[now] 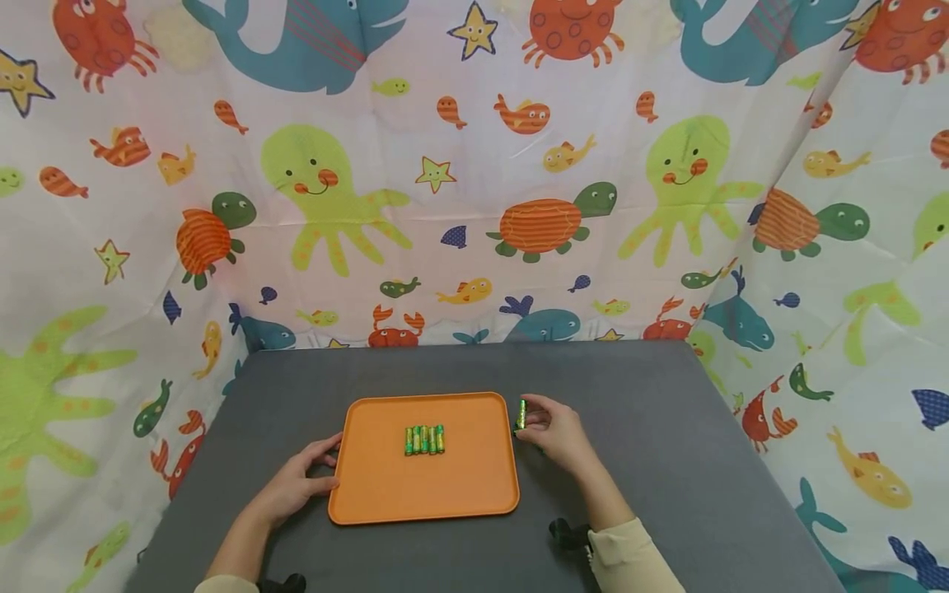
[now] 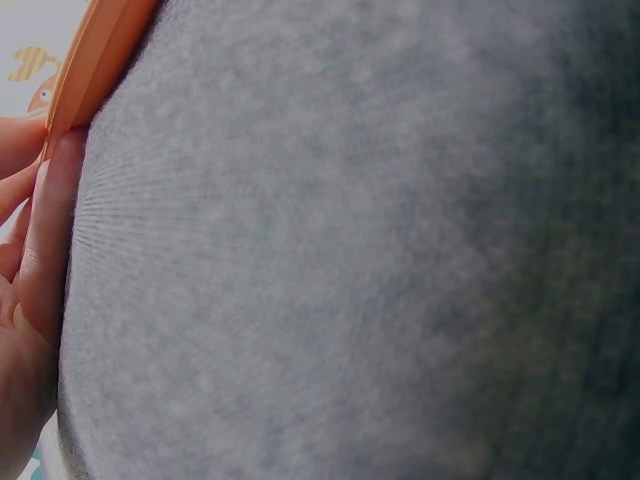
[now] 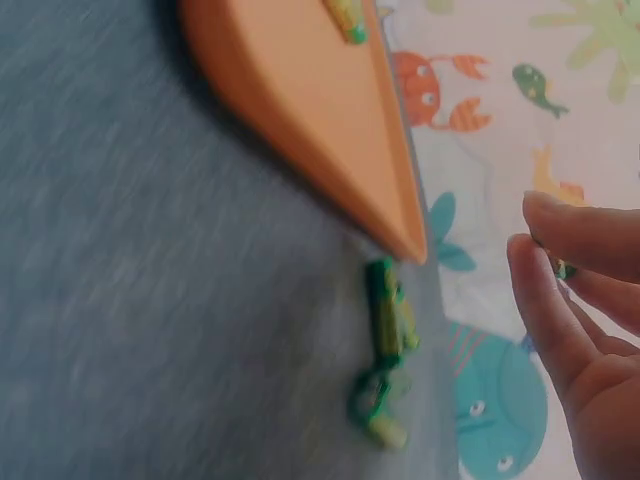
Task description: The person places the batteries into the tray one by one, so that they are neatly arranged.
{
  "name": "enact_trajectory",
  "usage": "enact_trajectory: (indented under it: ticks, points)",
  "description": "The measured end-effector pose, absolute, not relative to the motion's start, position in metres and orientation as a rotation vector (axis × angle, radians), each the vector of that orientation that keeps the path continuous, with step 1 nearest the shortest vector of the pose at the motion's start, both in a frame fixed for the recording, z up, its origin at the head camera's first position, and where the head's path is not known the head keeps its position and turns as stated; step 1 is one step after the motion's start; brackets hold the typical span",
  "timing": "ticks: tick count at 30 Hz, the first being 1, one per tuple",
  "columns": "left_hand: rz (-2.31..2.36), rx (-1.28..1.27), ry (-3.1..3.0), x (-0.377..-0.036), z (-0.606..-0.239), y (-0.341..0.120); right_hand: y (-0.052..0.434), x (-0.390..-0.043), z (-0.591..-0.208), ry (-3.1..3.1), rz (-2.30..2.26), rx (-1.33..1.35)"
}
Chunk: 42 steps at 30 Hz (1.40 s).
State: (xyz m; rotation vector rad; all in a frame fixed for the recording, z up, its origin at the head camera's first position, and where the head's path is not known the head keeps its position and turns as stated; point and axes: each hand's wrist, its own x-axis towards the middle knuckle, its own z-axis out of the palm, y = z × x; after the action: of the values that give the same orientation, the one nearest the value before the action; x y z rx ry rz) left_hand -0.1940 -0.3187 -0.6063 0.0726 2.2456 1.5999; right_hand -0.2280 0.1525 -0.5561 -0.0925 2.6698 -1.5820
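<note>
My right hand (image 1: 556,432) pinches a green-and-gold battery (image 1: 521,414) between thumb and fingers, just off the right edge of the orange tray (image 1: 423,494). In the right wrist view those fingertips hide most of the held battery (image 3: 564,269). Several more batteries (image 3: 385,312) lie on the table below that hand, by the tray's corner. On the tray, a row of several matching batteries (image 1: 425,440) lies side by side, slightly above the middle. My left hand (image 1: 296,482) rests at the tray's left edge, fingers and thumb touching the rim.
A grey cloth-covered table (image 1: 630,379) carries the tray. A white curtain (image 1: 460,222) printed with sea animals stands behind it and along both sides. Black straps (image 1: 569,534) circle the wrists near the light sleeves (image 1: 630,556).
</note>
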Motion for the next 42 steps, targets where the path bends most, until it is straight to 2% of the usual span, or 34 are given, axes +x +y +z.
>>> enact_trajectory:
  ticks: [9, 24, 33, 42]
  points:
    - [1.608, 0.066, 2.245, -0.193, -0.604, -0.317, 0.123, -0.232, -0.55, 2.616, -1.572, -0.177]
    - [1.596, 0.057, 2.245, -0.194, -0.603, -0.318, 0.073, -0.242, -0.562, 2.53, -1.438, -0.363]
    - [1.6, 0.071, 2.233, -0.191, -0.604, -0.317, 0.057, -0.247, -0.586, 2.549, -1.303, -0.35]
    - [1.602, 0.051, 2.223, -0.193, -0.6, -0.315, 0.046, -0.245, -0.58, 2.558, -1.29, -0.323]
